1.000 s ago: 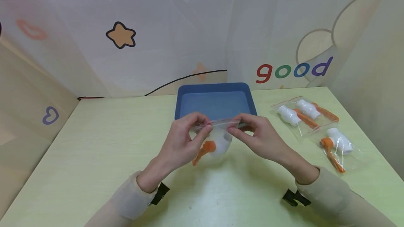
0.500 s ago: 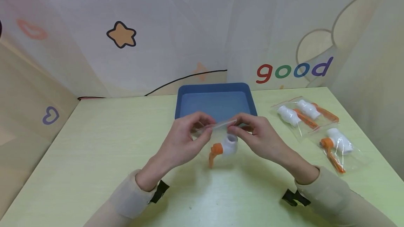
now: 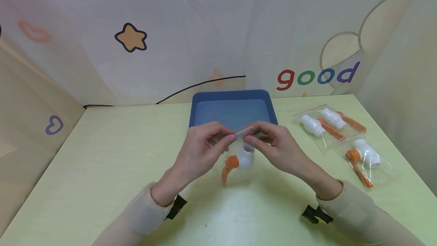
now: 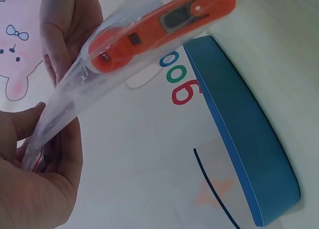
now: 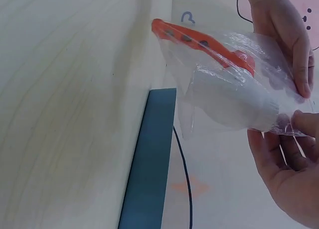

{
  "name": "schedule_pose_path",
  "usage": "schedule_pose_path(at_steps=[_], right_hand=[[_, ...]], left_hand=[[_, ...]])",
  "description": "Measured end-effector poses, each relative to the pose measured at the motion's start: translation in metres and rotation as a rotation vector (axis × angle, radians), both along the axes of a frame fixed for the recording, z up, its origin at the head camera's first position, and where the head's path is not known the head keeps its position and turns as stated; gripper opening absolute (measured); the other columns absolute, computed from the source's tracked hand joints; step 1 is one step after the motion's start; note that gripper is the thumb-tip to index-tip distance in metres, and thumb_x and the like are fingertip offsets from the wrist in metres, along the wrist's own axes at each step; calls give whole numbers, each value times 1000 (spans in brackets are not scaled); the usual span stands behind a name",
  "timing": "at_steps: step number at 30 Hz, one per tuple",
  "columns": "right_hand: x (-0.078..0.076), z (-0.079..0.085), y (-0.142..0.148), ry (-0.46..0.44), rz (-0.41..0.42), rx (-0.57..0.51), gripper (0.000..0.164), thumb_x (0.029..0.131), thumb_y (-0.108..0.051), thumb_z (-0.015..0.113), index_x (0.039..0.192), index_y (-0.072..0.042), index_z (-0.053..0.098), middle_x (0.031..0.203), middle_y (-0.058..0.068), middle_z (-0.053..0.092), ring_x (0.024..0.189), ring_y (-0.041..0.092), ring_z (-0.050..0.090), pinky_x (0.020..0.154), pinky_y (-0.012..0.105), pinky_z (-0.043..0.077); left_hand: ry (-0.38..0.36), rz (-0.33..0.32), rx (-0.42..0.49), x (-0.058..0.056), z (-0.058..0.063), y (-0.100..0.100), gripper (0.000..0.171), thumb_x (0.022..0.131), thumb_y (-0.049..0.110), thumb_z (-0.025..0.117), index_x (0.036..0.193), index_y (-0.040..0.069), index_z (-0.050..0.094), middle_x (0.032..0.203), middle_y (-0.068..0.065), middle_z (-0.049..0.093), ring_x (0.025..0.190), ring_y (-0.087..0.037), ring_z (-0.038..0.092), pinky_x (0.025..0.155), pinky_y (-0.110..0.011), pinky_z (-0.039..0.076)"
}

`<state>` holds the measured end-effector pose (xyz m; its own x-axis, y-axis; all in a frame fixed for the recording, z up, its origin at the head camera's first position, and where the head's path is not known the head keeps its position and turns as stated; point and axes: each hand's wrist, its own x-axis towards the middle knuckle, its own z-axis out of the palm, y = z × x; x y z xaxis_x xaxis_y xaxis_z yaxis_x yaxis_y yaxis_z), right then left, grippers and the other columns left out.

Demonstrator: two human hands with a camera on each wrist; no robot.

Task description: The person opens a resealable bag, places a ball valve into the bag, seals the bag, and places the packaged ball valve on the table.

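Observation:
In the head view a clear zip bag (image 3: 244, 129) hangs above the table, its top edge held between both hands. Inside is a white plastic ball valve (image 3: 246, 158) with an orange lever handle (image 3: 230, 163). My left hand (image 3: 205, 151) pinches the left part of the bag's top. The right hand (image 3: 278, 148) grips the right part between thumb and fingers. In the left wrist view the bag's red seal line shows beside the left fingers. The right wrist view shows the white valve body (image 5: 232, 99) and the orange handle through the plastic.
Behind the hands stands a blue tray (image 3: 232, 109) against the backdrop. On the right lie several bagged valves: a bag with two white valves (image 3: 312, 124) further back, and one bagged valve (image 3: 367, 152) nearer. A printed cloth wall (image 3: 191, 29) borders the table.
The bag's top edge has tilted and the left fingers have slid to the right along it. The valve in it has turned and swung a little. The bags on the right have stayed put.

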<state>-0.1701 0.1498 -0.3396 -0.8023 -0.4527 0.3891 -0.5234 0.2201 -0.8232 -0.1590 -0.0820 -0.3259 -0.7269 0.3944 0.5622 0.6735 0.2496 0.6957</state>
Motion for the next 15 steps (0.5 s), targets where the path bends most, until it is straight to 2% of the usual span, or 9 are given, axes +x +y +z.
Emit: schedule_pose_path(at_steps=[3,8,11,15], right_hand=[[1,-1,-1,-40,2,-33,14,98,1,68,112,-2,68,109,8,69,96,22,67,84,33,59],[3,-3,-1,-111,-26,-43,29,99,-1,67,127,1,60,120,10,64,110,25,62,91,31,56],[4,-6,-2,-137,-60,-5,35,99,-5,69,131,-1,55,124,10,61,114,25,60,94,30,55],[6,-11,-3,-132,-82,40,44,94,-9,76,130,-3,51,123,9,60,114,24,60,97,38,54]], left_hand=[[0,5,25,0,0,0,3,95,3,74,95,1,76,83,-1,70,64,-11,66,59,-27,57],[-5,23,30,0,0,1,4,94,3,74,96,1,77,85,-5,71,64,-21,68,60,-27,57],[6,45,26,-1,0,1,4,94,4,75,96,1,77,85,-6,72,66,-20,68,61,-28,57],[15,76,39,-3,1,1,4,94,4,75,96,2,78,87,-4,74,70,-19,69,62,-28,57]])
